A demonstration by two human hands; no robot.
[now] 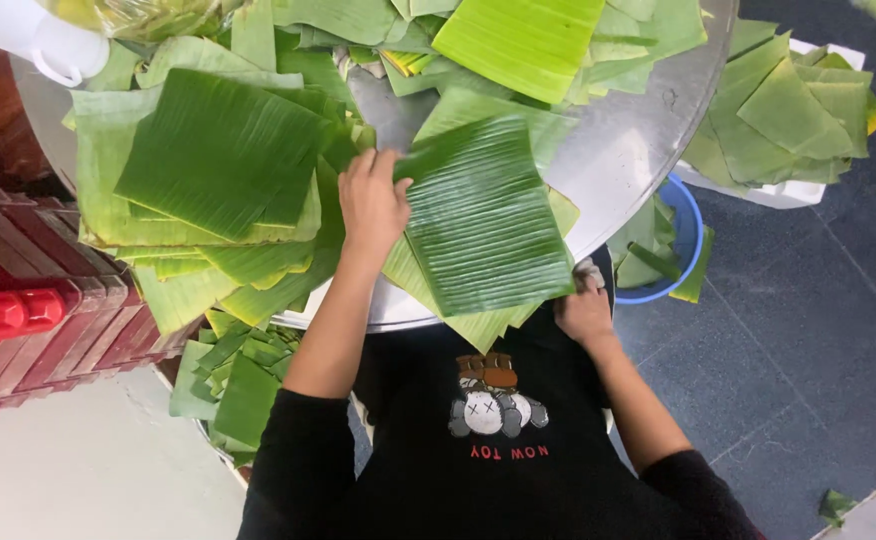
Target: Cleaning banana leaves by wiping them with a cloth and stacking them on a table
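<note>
Steel round table [626, 150] fills my view, heaped with banana leaves — a cut stack [213, 160] lies at my left. Nearer the edge lies one ribbed leaf sheet [483, 215]: my left hand [372, 203] presses flat on its left edge, fingers spread, while my right hand [584, 310] pinches its near corner with a small grey cloth [590, 276].

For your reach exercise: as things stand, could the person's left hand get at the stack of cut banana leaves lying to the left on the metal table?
Probably yes. The left hand rests on the leaf sheet right beside the stack, and nothing lies between them.
</note>
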